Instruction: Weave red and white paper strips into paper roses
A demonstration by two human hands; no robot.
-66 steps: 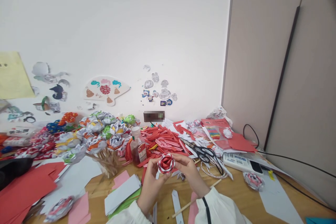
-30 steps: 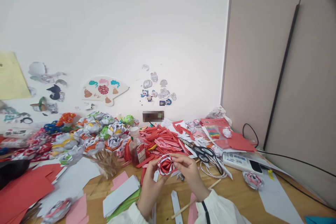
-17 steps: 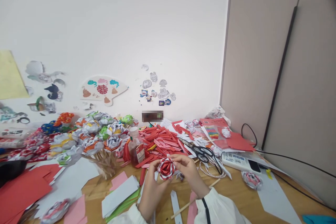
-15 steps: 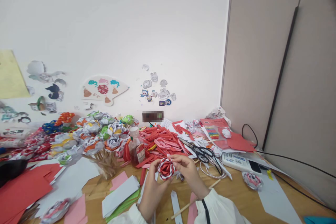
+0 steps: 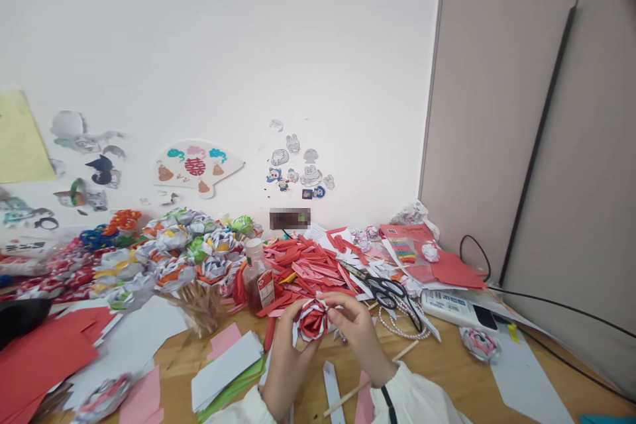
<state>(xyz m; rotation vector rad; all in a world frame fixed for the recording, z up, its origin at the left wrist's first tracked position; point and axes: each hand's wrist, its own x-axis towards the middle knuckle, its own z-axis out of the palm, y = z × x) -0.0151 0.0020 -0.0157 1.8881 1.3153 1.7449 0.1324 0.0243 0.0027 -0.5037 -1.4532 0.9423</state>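
Note:
A red and white folded paper flower (image 5: 314, 319) is held up over the desk between both of my hands. My left hand (image 5: 288, 354) grips it from the left and below, with the thumb under its rim. The fingers of my right hand (image 5: 355, 328) close on its upper right edge. Below my hands lie a white paper strip (image 5: 332, 387) and a thin wooden stick (image 5: 348, 399). Just behind the flower spreads a heap of folded red paper strips (image 5: 311, 265). A bottle of amber liquid (image 5: 259, 285) stands to the left of it.
Scissors (image 5: 390, 291) and a bead string (image 5: 402, 326) lie to the right, near a white box (image 5: 450, 308). Finished paper flowers (image 5: 171, 238) pile up at the left, above wooden sticks (image 5: 201, 311). White cards (image 5: 226, 371) and red sheets (image 5: 44, 364) cover the front left.
The flower has tilted slightly between my fingers and turned a little. Both hands stay in nearly the same place, and the view has shifted slightly.

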